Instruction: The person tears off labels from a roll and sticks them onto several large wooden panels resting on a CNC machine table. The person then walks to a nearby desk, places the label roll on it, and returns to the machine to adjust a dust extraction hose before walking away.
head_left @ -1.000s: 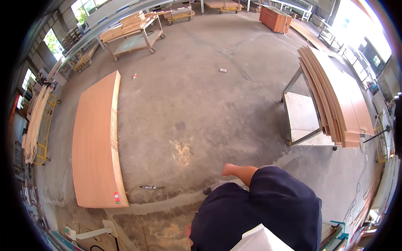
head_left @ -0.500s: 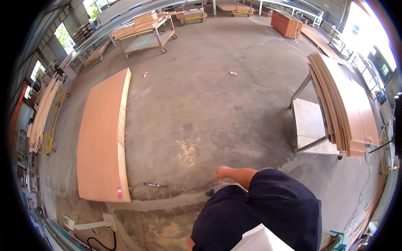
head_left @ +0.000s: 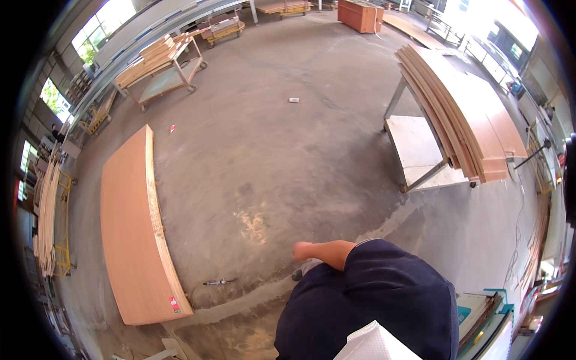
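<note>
My right hand (head_left: 303, 251) hangs in front of my dark blue clothing, with its bare forearm pointing left. Its fingers look curled in, and nothing shows in them. Below it the tip of a shoe (head_left: 297, 275) peeks out on the concrete floor. My left hand is out of the picture. Nearest on the left, a low stack of reddish-brown panels (head_left: 129, 234) lies on the floor, with a red label on its near corner. Beside that corner rests a slim metal hand tool (head_left: 219, 282). A white textured piece (head_left: 378, 345) covers part of my clothing at the bottom.
On the right stands a wheeled metal cart (head_left: 423, 150) loaded with long boards (head_left: 447, 111). Another cart with wood strips (head_left: 156, 60) is at the far left. A reddish-brown box (head_left: 360, 16) stands at the back. Teal-edged equipment (head_left: 495, 312) is close on my right.
The view has turned to the right, so the carts and the panel stack have shifted left. A patch of skin at the lower edge has left the picture. My right hand stays curled.
</note>
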The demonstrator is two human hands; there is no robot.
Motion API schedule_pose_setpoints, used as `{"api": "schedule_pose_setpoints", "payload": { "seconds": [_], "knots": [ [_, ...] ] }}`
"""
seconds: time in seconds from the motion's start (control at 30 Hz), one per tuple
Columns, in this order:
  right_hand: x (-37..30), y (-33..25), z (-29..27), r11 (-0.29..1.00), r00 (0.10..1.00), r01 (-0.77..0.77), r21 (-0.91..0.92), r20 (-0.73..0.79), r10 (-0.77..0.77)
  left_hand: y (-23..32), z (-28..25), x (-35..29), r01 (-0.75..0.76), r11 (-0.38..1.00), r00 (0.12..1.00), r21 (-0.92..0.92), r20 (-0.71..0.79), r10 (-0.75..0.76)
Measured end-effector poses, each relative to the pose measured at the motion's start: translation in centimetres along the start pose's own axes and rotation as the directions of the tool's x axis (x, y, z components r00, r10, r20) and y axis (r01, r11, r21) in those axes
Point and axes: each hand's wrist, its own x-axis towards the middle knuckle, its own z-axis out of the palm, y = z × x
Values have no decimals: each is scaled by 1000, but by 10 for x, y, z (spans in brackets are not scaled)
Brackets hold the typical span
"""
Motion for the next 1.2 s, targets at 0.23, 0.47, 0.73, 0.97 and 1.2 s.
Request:
{"api": "schedule_pose_setpoints", "payload": {
  "seconds": [0.23,0.47,0.73,0.97,1.2],
  "knots": [
    [-65,-7,-31,997,1000,3,77,-24,-1,14,-11,10,-61,998,998,18,21,61],
    [-23,18,-36,991,992,-84,-103,83,93,0,-20,-20,22,999,1000,-35,-17,-22],
    [54,59,19,495,762,613,-616,296,-575,-34,-3,-92,234,968,969,92,-104,-225],
    [143,85,75,211,598,764,-610,547,-585,4,20,-184,562,570,627,-600,-141,-766],
    [268,-60,27,180,275,959,-217,866,-418,23,154,-182,697,661,699,-278,57,-713]
  ]
}}
